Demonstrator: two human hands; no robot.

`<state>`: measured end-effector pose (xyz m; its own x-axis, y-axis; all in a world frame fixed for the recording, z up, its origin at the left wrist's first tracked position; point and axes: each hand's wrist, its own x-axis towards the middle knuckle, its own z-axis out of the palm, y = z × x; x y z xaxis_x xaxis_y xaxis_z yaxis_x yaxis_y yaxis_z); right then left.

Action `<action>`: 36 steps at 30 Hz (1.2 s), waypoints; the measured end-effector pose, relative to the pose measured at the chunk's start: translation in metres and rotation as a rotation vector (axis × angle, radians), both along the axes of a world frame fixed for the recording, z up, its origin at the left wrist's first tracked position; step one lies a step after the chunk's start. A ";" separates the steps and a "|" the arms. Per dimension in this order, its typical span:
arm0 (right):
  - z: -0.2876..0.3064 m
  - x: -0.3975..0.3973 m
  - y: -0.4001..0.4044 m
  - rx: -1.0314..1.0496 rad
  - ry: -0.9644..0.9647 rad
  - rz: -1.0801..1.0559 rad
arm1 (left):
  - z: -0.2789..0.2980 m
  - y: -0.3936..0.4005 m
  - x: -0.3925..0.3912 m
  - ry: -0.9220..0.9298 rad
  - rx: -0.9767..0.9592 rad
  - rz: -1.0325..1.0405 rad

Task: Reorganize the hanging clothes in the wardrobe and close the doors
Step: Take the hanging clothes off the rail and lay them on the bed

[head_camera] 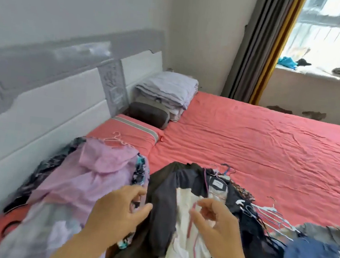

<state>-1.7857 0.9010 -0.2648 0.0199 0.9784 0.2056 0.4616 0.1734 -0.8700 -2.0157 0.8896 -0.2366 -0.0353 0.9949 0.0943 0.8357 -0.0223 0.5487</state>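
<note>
Piles of clothes on wire hangers lie on the near side of a bed. A lilac hooded garment (pixel 88 175) tops the left pile, its hanger (pixel 115 140) near the pillow. In the middle lies a dark jacket (pixel 171 192) over a white garment with pink trim (pixel 184 222). My left hand (pixel 120 209) hovers between the two piles, fingers loosely curled, holding nothing. My right hand (pixel 215 224) hovers over the white garment, fingers also loosely curled and empty. More hangers (pixel 265 212) fan out at the right. No wardrobe is in view.
The bed's coral sheet (pixel 267 151) stretches bare to the right and far side. Folded bedding (pixel 169 91) and a grey pillow (pixel 148 114) sit by the white headboard (pixel 47 105). Blue and grey clothes (pixel 315 255) lie at the lower right. Curtains (pixel 259 48) and a window sill stand beyond.
</note>
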 end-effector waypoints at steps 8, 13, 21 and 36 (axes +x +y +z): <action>0.019 -0.176 0.026 0.008 -0.041 0.510 | 0.027 -0.076 -0.141 -0.043 0.024 0.483; 0.012 -0.257 0.016 0.044 -0.060 0.846 | 0.029 -0.142 -0.179 -0.049 0.061 0.850; 0.014 -0.368 -0.047 0.082 -0.043 1.268 | 0.037 -0.264 -0.207 -0.021 0.060 1.330; 0.029 -0.583 -0.205 0.216 -0.014 1.771 | 0.037 -0.408 -0.318 0.021 0.181 1.812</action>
